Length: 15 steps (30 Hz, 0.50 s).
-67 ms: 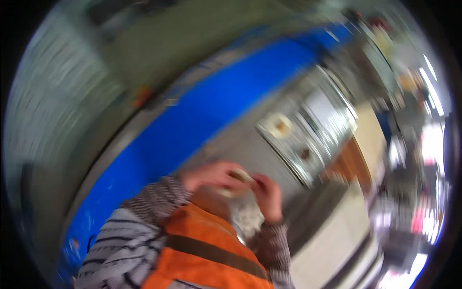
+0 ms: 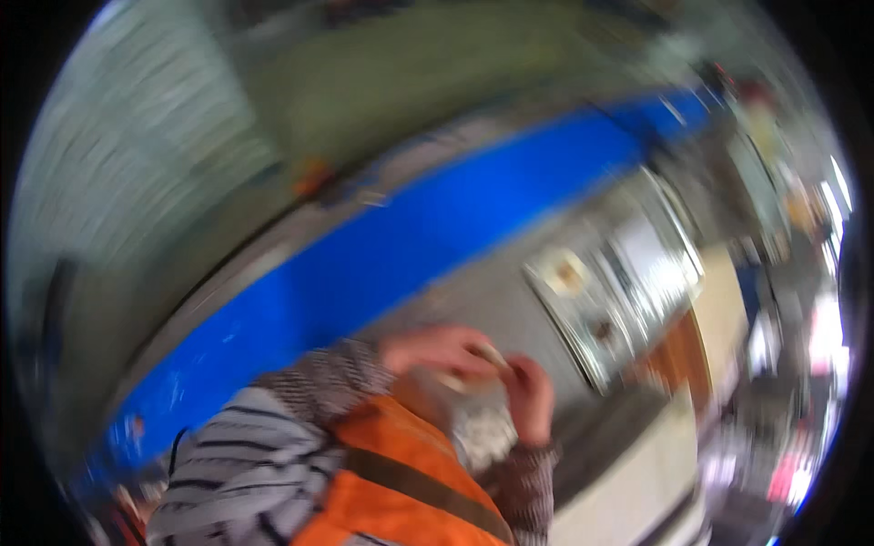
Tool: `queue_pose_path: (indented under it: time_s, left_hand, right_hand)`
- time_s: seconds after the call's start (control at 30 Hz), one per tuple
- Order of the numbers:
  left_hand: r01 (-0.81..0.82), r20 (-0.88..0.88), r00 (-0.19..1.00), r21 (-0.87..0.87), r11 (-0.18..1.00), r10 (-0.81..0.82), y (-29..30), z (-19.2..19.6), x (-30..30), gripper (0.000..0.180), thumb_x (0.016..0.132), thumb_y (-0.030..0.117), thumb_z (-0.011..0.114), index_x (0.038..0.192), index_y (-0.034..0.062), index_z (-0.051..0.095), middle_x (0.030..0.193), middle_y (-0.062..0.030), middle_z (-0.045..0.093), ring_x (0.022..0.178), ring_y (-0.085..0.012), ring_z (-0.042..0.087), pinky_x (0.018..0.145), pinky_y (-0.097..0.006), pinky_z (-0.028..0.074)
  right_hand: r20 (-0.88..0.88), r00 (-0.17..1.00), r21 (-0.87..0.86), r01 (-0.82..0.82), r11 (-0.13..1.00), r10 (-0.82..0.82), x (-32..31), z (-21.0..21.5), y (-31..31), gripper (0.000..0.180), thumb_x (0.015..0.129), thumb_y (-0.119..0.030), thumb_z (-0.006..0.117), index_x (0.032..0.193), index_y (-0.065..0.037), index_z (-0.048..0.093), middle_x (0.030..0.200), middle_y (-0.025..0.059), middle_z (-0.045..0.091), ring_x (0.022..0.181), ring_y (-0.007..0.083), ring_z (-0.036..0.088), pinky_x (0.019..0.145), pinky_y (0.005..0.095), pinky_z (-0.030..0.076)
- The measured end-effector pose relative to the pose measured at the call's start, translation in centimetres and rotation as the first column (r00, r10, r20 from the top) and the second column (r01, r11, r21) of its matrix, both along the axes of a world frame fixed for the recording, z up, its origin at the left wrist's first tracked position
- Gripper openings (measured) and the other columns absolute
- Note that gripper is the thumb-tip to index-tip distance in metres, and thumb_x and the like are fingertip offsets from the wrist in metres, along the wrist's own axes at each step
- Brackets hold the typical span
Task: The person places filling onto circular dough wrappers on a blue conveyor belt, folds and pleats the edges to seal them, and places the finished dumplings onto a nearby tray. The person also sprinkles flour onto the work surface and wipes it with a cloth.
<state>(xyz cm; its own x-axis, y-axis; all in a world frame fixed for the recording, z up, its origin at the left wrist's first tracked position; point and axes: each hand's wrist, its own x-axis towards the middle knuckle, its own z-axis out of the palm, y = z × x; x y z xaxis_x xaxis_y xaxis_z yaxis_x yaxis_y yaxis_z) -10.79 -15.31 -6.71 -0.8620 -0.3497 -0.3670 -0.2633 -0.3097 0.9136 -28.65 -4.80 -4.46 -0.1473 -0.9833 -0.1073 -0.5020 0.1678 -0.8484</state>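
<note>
Close in front of my body, my left hand (image 2: 444,350) and my right hand (image 2: 530,396) meet at a small pale piece (image 2: 492,356). Its kind is lost in the motion blur. The fingers of both hands are bent in around it, the left ones from one side and the right ones from the other. Just below them is what looks like a clear plastic bag (image 2: 485,432) with whitish contents, close against my orange apron (image 2: 414,446). What holds the bag cannot be made out.
A long blue strip (image 2: 410,227), like a conveyor belt, runs diagonally past a grey worktop (image 2: 496,314). Right of my hands lies a shiny metal tray (image 2: 569,337) with a pale round item (image 2: 564,273) on it. A pale block-like thing (image 2: 633,482) stands at the lower right.
The whole view has shifted and turned, so hands, tray and blue strip appear farther right and lower. Both hands stay together at the pale piece.
</note>
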Motion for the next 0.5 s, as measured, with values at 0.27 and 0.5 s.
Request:
queue_pose_path:
  time_s: [0.27,0.5]
  left_hand:
    - [-0.277,-0.054,0.96,-0.351,0.895,0.276,4.0,-4.4,8.0,0.02,0.078,0.02,0.057,0.088,0.0025,0.061,0.08,-0.0154,0.061,0.07,-0.0265,0.054,0.065,-0.041,0.042]
    - [-0.442,-0.05,0.893,-0.281,0.852,0.447,4.1,-6.4,17.1,0.016,0.083,0.013,0.054,0.072,0.0015,0.053,0.06,-0.0097,0.042,0.057,-0.0212,0.034,0.058,-0.042,0.032]
  right_hand:
    - [-0.347,0.802,-0.086,-0.544,0.835,0.487,8.8,1.4,-2.5,0.016,0.086,-0.016,0.062,0.096,-0.005,0.066,0.08,0.0141,0.065,0.07,0.025,0.061,0.063,0.0336,0.049]
    - [0.12,0.716,0.15,-0.698,0.7,0.688,15.5,-2.6,-8.7,0.013,0.089,-0.01,0.056,0.084,0.002,0.061,0.07,0.0043,0.057,0.063,0.0151,0.051,0.06,0.0262,0.043]
